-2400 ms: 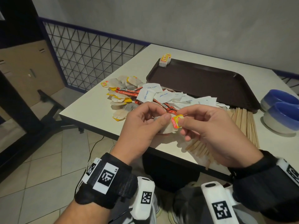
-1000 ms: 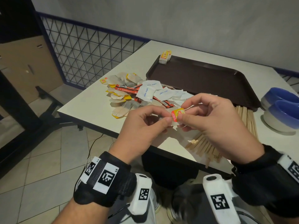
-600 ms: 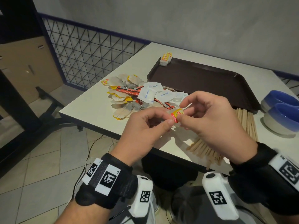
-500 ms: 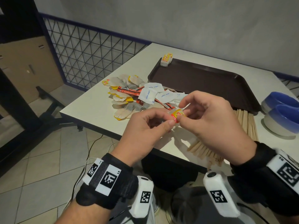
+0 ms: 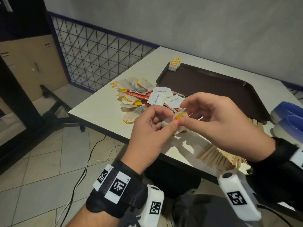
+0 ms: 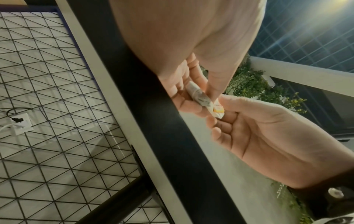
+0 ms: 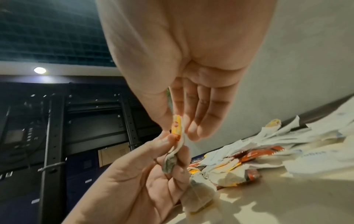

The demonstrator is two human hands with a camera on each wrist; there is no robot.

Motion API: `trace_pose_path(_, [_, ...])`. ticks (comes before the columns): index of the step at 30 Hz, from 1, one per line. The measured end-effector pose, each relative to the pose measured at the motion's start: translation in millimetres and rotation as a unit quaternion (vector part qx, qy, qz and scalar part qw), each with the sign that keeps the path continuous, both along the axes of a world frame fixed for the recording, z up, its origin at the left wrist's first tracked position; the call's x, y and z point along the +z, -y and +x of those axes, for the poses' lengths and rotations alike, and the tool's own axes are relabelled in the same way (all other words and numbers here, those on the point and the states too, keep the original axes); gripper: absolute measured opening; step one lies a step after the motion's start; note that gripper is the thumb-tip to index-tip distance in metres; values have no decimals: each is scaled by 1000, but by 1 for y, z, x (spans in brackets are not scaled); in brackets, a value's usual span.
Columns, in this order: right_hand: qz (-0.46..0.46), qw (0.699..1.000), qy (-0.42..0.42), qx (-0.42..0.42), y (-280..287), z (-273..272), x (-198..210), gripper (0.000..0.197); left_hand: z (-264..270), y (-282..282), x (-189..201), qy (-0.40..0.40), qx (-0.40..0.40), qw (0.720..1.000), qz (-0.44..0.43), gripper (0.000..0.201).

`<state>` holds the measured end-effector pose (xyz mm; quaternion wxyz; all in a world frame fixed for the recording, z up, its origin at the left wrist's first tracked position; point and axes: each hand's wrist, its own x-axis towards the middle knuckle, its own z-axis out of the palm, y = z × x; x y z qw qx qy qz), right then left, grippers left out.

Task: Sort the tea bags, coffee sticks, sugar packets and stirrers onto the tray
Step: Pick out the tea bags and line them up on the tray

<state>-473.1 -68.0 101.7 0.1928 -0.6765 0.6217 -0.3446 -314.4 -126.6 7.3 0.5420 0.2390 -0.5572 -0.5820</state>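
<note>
Both hands meet above the table's front edge on one tea bag (image 5: 180,116) with a yellow and red tag. My left hand (image 5: 173,124) pinches the bunched white bag (image 6: 199,97) between thumb and fingers. My right hand (image 5: 182,119) pinches the tag (image 7: 177,125) from the other side, its other fingers spread. The dark brown tray (image 5: 213,82) lies beyond, with a few tea bags (image 5: 174,64) at its far left corner. A mixed pile (image 5: 142,99) of tea bags, red coffee sticks and white sugar packets lies left of the tray. Wooden stirrers (image 5: 218,156) lie under my right hand.
Two blue and white bowls (image 5: 288,117) sit at the right edge of the white table (image 5: 98,110). A wire mesh fence (image 5: 98,51) and a grey wall stand behind. Cables run over the tiled floor (image 5: 41,161) below the table edge.
Both hands have kept hold of the same tea bag in about the same place. The bag, which hung looser before, is now bunched smaller between the fingertips.
</note>
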Motion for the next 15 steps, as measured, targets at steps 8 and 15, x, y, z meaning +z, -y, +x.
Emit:
trace_pose_path(8, [109, 992, 15, 55, 17, -9, 15, 12, 3, -4, 7, -2, 84, 996, -36, 25])
trace_pose_path(15, [78, 997, -6, -24, 108, -40, 58, 18, 34, 46, 19, 186, 256, 923, -220, 11])
